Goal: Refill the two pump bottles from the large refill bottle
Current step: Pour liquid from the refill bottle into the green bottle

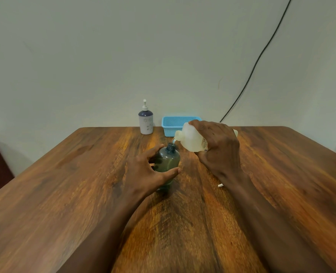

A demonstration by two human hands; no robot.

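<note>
A dark translucent green pump bottle stands upright mid-table with its pump off and its neck open. My left hand wraps around its left side and steadies it. My right hand holds the large whitish refill bottle tipped to the left, its spout just above the open neck. A thin clear stream runs from the spout into the green bottle. A second pump bottle, white with a dark top and its pump on, stands at the table's far edge.
A light blue perforated basket sits at the far edge, right behind the refill bottle. A small white piece lies on the wooden table beside my right forearm. A black cable hangs down the wall at right.
</note>
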